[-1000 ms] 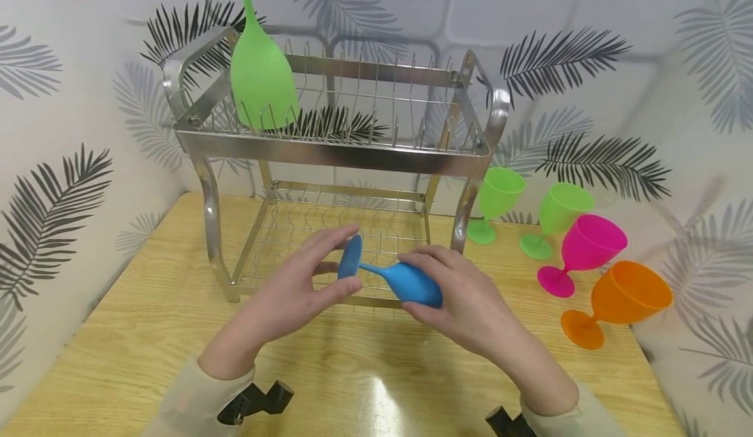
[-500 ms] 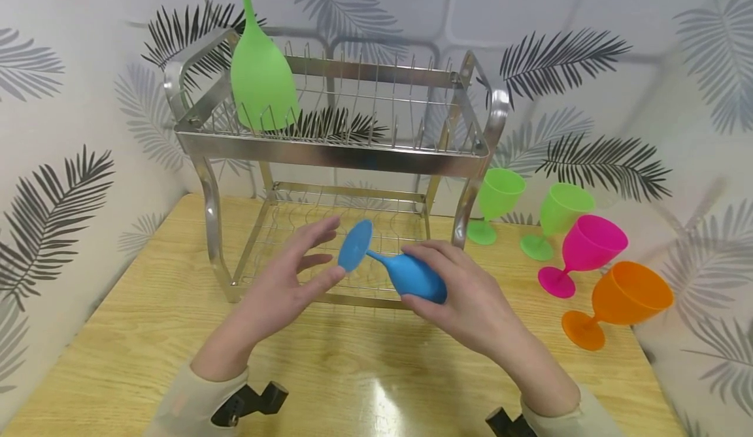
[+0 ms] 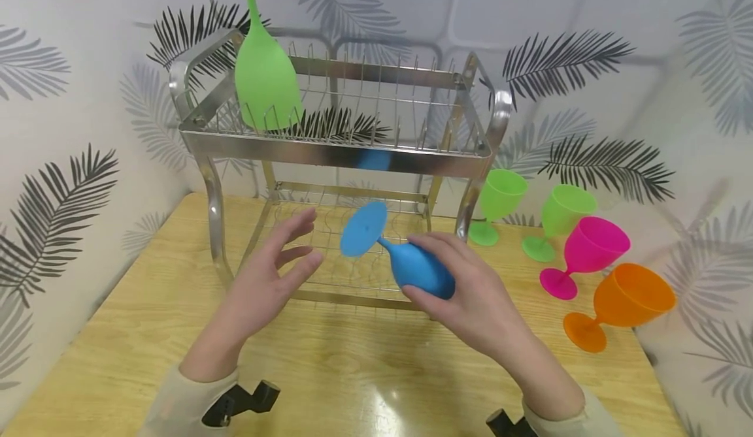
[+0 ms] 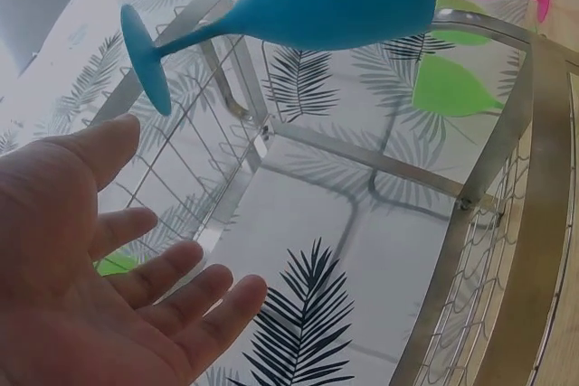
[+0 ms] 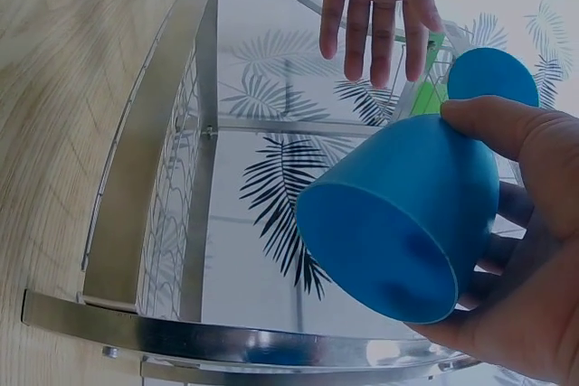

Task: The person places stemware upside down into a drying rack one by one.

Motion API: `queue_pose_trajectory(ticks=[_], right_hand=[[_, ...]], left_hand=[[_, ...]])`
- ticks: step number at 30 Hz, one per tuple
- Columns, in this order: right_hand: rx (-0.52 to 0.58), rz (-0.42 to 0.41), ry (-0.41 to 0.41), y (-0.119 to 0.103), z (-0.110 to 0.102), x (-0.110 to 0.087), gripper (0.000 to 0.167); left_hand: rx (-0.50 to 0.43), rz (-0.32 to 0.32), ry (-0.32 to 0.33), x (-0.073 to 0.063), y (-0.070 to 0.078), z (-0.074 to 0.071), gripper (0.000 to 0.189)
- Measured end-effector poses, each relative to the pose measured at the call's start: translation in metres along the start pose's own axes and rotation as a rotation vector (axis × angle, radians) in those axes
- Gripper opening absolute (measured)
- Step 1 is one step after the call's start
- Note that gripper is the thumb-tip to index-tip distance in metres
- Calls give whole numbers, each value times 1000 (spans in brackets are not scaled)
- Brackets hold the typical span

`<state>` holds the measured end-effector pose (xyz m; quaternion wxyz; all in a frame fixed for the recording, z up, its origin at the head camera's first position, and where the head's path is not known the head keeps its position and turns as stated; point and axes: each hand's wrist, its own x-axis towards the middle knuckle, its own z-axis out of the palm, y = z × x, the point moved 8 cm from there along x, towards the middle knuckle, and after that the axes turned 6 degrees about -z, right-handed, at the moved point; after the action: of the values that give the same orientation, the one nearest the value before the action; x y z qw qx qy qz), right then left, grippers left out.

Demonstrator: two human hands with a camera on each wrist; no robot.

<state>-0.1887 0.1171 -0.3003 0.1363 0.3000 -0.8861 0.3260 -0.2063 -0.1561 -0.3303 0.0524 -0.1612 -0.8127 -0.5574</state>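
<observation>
My right hand [image 3: 470,287] grips a blue plastic goblet [image 3: 419,268] round its bowl, in front of the metal dish rack [image 3: 335,153]. The goblet is tilted, its round foot raised toward the upper left and its mouth facing down to the right. In the right wrist view the hollow bowl [image 5: 384,241] shows, with thumb and fingers on either side of it. My left hand [image 3: 267,274] is apart from the goblet, left of its foot, fingers spread and slightly bent. The left wrist view shows that palm [image 4: 99,268] holding nothing.
An upside-down green goblet [image 3: 267,81] stands at the left of the rack's upper tier. Right of the rack, two green goblets [image 3: 501,195], a pink goblet [image 3: 594,244] and an orange goblet [image 3: 632,296] stand upright on the wooden table [image 3: 135,332]. Patterned wall lies behind.
My left hand has let go of the goblet's foot and drawn back to the left. The goblet's foot has swung upward in my right hand.
</observation>
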Motion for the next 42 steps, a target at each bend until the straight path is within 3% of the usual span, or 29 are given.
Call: queue_pose_trajectory(ticks=[6, 12, 16, 25, 35, 42], right_hand=[[70, 29, 35, -3, -6, 1, 68], [130, 54, 72, -7, -12, 3, 70], [151, 54, 98, -9, -16, 4, 71], [190, 32, 142, -16, -24, 7, 70], [235, 18, 163, -32, -34, 18, 68], [274, -47, 195, -47, -43, 29, 70]], left_hand=[[-26, -15, 91, -3, -2, -16, 64], [-42, 30, 196, -7, -1, -30, 60], [-36, 24, 251, -9, -3, -37, 60], [-81, -7, 283, -10, -7, -46, 60], [-68, -55, 336, -15, -10, -57, 62], [-73, -42, 400, -18, -11, -66, 60]])
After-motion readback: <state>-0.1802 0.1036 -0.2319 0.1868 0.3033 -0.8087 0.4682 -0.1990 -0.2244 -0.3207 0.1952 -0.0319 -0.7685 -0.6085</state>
